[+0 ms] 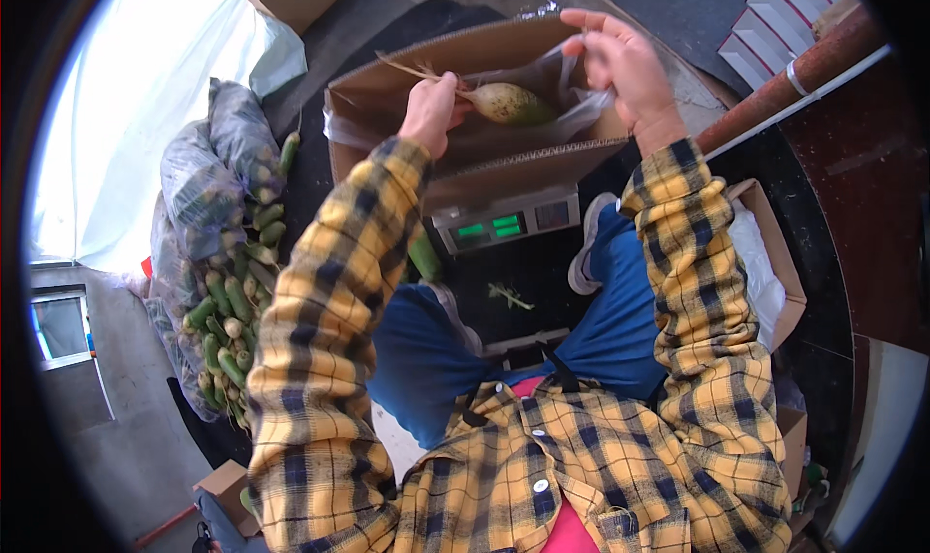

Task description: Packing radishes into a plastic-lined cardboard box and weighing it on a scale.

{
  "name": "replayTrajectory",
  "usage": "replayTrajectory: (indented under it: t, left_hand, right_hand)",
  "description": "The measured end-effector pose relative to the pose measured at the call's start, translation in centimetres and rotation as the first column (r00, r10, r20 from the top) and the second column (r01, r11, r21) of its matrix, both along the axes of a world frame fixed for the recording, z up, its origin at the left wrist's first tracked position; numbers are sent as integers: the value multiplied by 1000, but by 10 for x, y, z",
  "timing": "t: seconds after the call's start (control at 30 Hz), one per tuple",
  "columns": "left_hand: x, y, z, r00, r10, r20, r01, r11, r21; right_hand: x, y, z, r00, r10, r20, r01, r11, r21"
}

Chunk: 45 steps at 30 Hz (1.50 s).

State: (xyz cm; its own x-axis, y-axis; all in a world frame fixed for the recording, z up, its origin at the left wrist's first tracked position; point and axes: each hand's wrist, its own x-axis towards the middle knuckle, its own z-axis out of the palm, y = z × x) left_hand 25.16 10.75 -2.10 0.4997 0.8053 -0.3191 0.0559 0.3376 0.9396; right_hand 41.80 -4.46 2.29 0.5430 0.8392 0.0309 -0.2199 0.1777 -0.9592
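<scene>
My left hand (429,113) is closed around the root end of a white-and-green radish (507,104), whose thin roots stick out beyond the fingers. The radish lies slanted over the mouth of a cardboard box (513,173) lined with clear plastic film (584,102). Above the box's right side is my right hand (625,69), its index finger stretched out and apart from the thumb. The film rises close to those fingers; whether they touch it is hard to see. Under the box's near side shows a scale (506,225) with a lit green display.
To the left, several green-topped radishes (231,306) are heaped beside filled mesh sacks (201,187). One radish (423,257) lies by my left foot, and a leafy scrap (510,296) between my feet. A lined carton (778,277) stands right, below a rusty pipe (746,107).
</scene>
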Motion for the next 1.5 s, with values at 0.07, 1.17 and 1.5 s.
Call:
replayTrajectory:
  t: [0.07,1.17,1.5]
  left_hand:
    - [-7,14,1,809,-290,-511,362,931,43]
    - [-429,-24,-229,-9,143,-990,-199,970,142]
    - [-443,5,-264,41,162,-986,-339,930,139]
  right_hand:
    - [6,-3,3,1000,6,-20,-5,1000,27]
    - [-30,26,48,874,-41,485,202,937,-285]
    - [-33,26,56,854,-36,520,240,913,-331]
